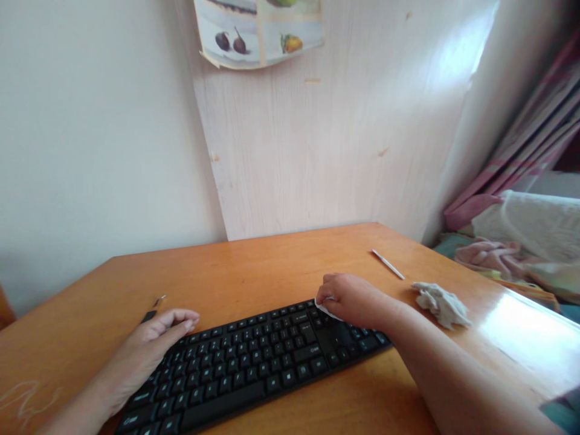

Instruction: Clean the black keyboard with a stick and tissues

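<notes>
A black keyboard [244, 362] lies at a slant on the wooden table, its keys facing up. My left hand [158, 338] is at its left end, thumb and bent fingers around the far left corner, steadying it; the lower fingers are hidden. Over the right part of the keyboard, my right hand [347, 296] is closed on a white tissue [327, 309], pressed to the keys near the far edge. Most of the tissue is covered by the fingers. Just beyond my left hand lies a slim tool with a dark handle and metal tip [154, 308].
A crumpled grey-white cloth [441, 305] lies right of my right forearm. Farther back is a thin white stick [388, 264], perhaps a pen or swab. The wooden table [272, 260] meets a pale board against the wall. Fabrics [498, 257] are piled beyond the right edge.
</notes>
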Demonstrator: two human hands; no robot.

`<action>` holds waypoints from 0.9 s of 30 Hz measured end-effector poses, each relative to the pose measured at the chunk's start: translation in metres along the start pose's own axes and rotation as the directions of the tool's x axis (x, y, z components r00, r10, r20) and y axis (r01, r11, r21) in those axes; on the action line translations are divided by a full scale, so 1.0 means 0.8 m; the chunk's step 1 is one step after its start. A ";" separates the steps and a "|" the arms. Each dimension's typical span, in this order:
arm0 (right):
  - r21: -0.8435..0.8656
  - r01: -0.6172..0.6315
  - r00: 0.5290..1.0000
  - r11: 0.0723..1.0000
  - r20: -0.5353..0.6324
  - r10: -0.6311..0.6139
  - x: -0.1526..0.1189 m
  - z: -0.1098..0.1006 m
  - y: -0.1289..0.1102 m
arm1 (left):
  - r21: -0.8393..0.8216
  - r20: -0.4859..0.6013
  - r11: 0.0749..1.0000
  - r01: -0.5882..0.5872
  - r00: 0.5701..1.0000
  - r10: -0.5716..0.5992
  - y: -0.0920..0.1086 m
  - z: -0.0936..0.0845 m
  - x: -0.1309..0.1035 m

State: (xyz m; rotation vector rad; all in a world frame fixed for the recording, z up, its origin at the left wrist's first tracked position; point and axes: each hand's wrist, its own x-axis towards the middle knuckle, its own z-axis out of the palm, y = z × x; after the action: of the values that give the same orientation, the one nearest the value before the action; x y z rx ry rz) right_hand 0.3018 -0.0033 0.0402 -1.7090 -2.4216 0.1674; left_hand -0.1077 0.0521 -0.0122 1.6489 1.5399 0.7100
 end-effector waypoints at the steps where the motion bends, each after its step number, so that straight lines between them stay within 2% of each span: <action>1: -0.005 -0.007 1.000 1.000 -0.008 0.007 0.001 0.000 0.000 | -0.002 0.005 1.000 0.001 1.000 -0.001 -0.001 0.000 0.001; 13: -0.015 -0.022 1.000 1.000 -0.001 0.022 0.002 0.000 0.000 | 0.003 -0.003 1.000 0.007 1.000 -0.007 -0.001 0.001 0.000; 21: 0.040 -0.022 1.000 0.999 -0.021 0.023 0.000 0.002 0.000 | -0.011 0.000 1.000 0.010 1.000 -0.010 0.002 0.000 -0.001; 27: 0.057 -0.136 0.983 0.989 -0.119 0.141 0.003 -0.006 0.017 | -0.018 -0.014 1.000 0.020 1.000 -0.020 0.006 0.001 -0.004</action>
State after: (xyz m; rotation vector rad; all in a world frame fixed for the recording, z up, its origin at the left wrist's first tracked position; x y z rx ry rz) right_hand 0.3145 0.0032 0.0423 -1.8105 -2.1951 0.1338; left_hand -0.1047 0.0492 -0.0086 1.6168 1.5537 0.7238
